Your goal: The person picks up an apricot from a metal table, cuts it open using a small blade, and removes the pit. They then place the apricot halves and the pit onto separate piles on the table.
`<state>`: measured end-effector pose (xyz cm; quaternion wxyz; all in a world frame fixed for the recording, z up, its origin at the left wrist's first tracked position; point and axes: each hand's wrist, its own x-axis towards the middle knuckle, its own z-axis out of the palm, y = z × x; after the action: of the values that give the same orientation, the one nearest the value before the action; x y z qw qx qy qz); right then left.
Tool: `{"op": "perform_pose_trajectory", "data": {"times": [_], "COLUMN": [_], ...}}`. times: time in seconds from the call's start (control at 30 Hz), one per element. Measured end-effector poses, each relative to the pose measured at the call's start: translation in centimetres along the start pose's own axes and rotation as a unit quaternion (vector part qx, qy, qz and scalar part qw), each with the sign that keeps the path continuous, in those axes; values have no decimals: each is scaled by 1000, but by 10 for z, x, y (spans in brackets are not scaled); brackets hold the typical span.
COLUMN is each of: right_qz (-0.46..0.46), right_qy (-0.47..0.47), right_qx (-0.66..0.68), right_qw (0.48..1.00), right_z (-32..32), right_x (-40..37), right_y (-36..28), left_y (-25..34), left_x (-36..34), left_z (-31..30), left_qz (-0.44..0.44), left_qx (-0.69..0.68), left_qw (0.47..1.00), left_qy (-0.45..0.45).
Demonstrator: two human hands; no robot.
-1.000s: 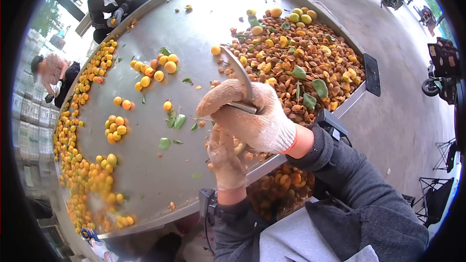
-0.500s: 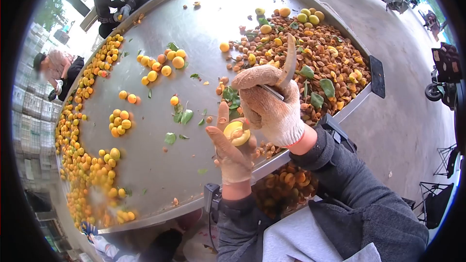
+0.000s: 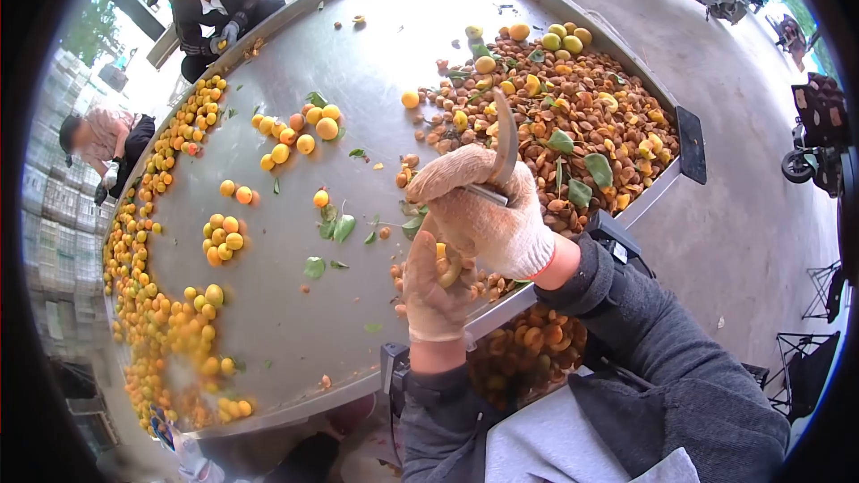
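My right hand (image 3: 490,217), in a stained knit glove, is closed around a curved knife (image 3: 506,139). Its blade points up, away from the fruit, and the handle is mostly hidden in the fist. Just below, my left hand (image 3: 432,293), in a thin glove, holds a cut yellow apricot (image 3: 450,272), partly covered by fingers. The right fingers meet the left hand at the fruit; whether they grip the pit is hidden. Beyond my hands lies a heap of brown apricot pits (image 3: 573,116) with some yellow flesh and green leaves.
Whole apricots (image 3: 170,322) line the left side of the metal table (image 3: 295,331), with small clusters nearer the middle. A bin of apricot halves (image 3: 528,353) sits below the near edge. Two people (image 3: 219,0) work at the far left; another person's gloved hand (image 3: 192,456) shows at lower left.
My right hand has moved down and left onto the apricot, covering its cut face and the pit that showed before. My left fingers have closed up around the fruit.
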<state>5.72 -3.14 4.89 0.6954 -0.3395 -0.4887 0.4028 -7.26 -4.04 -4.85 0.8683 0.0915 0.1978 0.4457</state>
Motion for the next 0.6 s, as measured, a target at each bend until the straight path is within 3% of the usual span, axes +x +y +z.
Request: {"op": "perform_pose_trajectory", "data": {"times": [0.03, 0.07, 0.1, 0.17, 0.2, 0.23, 0.3, 0.33, 0.47, 0.53, 0.6], "right_qz": [-27, -27, -24, -18, -69, -69, 78, 159, 207, 202, 207], "right_qy": [-26, -26, -74, -170, -147, -147, 43, 77, 158, 146, 124], "right_qx": [-53, -52, -69, -104, -150, -149, 41, 100, 219, 227, 181], "right_qw": [998, 998, 995, 980, 975, 975, 995, 979, 940, 942, 953], "right_z": [2, 3, 5, 9, 11, 13, 15, 14, 5, 0, -3], "right_x": [0, 0, 0, 1, 5, 7, 9, 13, 19, 16, 20], "right_y": [-2, -2, -3, -4, -5, -1, 10, 0, 18, 19, 14], "left_y": [-5, -9, -15, -28, -30, -25, -9, -3, -2, 2, 3], "left_x": [0, 1, 3, 10, 11, 9, -2, -3, 4, 1, 10], "left_z": [1, 2, 2, 1, 3, 3, 11, 27, 31, 21, -24], "left_qz": [146, 274, 275, 288, 288, 288, 185, 100, 123, 72, -39], "left_qx": [312, 586, 587, 396, 292, 292, 316, 77, 4, 51, 174], "left_qw": [939, 763, 761, 869, 906, 906, 926, 979, 972, 994, 979], "left_qy": [-10, -20, -19, 66, 107, 107, 91, 160, 198, 56, 95]}}
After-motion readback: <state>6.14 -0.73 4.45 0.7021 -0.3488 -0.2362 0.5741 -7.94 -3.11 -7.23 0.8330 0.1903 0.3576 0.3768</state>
